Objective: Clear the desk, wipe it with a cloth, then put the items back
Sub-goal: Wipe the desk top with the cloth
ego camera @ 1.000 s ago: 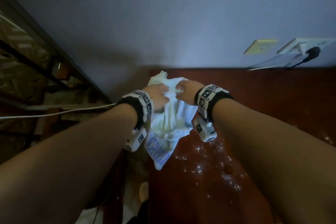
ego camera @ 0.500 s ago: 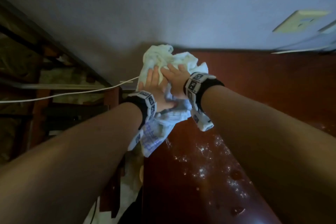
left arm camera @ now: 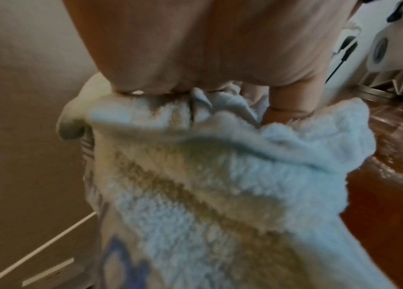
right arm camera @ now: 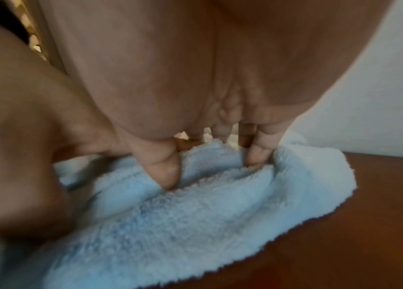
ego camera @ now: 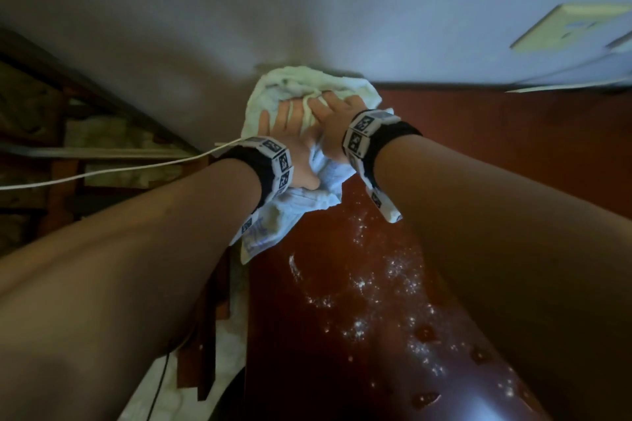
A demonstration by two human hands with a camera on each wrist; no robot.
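Desk (ego camera: pixel 376 335): dark red wood, nearest to the camera; white specks and some small wet drops lie on it between the two forearms.
Cloth (ego camera: pixel 301 85): pale fluffy towel, crumpled at the far left corner of the desk, touching the wall; its near end with a blue print hangs over the left edge.
Left hand (ego camera: pixel 287 133): fingers straight and spread, lying flat on the cloth and pressing it down.
Right hand (ego camera: pixel 333 120): just beside the left one, touching it; fingers bent, tips dug into the folds of the cloth, gripping it.
Cable (ego camera: pixel 102 171): thin, white, stretched to the left behind the left wrist.
Wall (ego camera: pixel 307 3): pale, behind the desk.
Socket plate (ego camera: pixel 561 29): on the wall, far right.
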